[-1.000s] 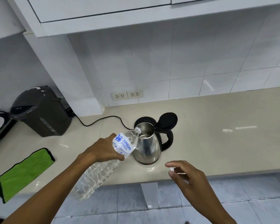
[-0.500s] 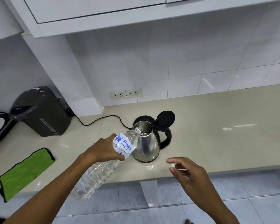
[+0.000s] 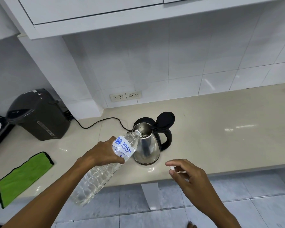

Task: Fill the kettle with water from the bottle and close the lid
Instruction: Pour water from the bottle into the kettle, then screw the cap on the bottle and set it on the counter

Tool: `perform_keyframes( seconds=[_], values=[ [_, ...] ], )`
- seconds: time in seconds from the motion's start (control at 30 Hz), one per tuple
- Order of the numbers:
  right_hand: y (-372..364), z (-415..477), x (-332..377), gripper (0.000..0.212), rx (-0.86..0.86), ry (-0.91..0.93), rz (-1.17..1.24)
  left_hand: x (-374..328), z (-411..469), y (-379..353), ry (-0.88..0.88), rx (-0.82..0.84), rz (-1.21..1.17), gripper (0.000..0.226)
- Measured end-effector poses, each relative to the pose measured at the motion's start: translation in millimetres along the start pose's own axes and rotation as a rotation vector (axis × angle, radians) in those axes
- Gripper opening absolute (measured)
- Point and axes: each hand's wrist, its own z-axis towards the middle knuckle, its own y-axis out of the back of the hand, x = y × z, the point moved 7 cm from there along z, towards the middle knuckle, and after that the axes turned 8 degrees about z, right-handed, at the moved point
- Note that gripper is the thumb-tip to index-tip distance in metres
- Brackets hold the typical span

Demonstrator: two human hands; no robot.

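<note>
Left hand grips clear plastic water bottle mid-body; long axis slants up-right, mouth over open rim of steel kettle on beige counter. Black hinged lid stands raised, far right. Right hand, pinching small white cap, is nearer the lid.

Can't see the water level inside the kettle, the bottle neck blocks it. The white bit pinched in the right hand is too small to identify.

Head camera, looking steeply down, near the counter
</note>
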Motion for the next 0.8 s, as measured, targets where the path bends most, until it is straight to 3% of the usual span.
perform_keyframes(
  seconds=[0.23,0.53,0.8],
  values=[
    [-4.8,13.0,10.4,0.020,0.027,0.011,0.006,6.2,4.6,-5.4,0.016,-0.016,-0.065,0.070],
    [3.9,87.6,52.6,0.020,-0.038,0.081,-0.039,-3.4,-0.3,-11.4,-0.015,-0.179,-0.316,0.070],
    [-21.4,155.0,98.2,0.031,0.083,0.140,-0.141,-27.2,-31.0,-15.1,-0.110,-0.349,-0.534,0.070]
  ],
)
